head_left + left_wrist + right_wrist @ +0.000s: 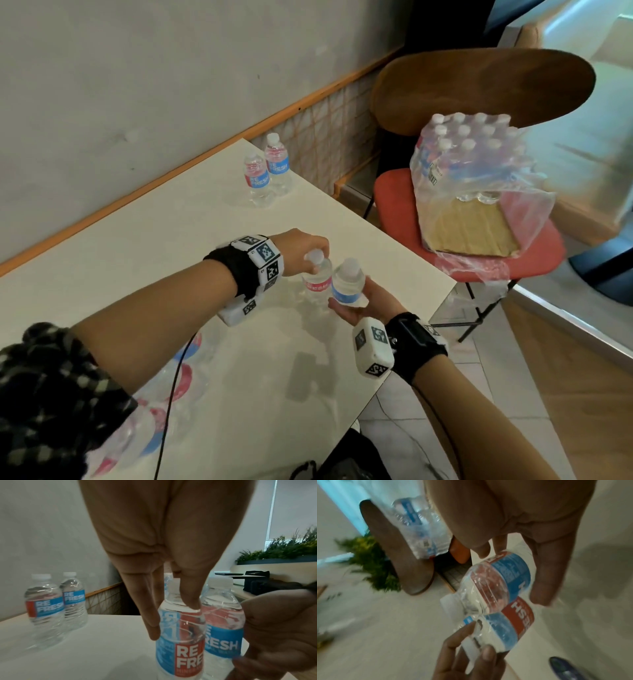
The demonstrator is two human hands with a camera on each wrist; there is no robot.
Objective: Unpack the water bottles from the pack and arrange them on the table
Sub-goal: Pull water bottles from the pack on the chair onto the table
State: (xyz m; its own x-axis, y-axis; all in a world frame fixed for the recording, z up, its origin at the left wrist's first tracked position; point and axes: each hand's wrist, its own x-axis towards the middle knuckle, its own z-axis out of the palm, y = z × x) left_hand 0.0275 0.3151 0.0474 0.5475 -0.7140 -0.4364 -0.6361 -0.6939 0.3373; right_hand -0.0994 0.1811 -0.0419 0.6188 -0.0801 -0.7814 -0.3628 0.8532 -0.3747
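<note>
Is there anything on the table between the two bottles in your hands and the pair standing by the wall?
No. In the head view the table is bare between the held bottles and the far pair; the left wrist view agrees.

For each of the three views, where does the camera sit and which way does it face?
Head: on the head, looking down at the table; both forearms, left hand, right hand.
Left wrist: along the left hand's fingers to the bottle they grip.
Right wrist: along the right hand to its bottle.
Shared: all show both held bottles.
</note>
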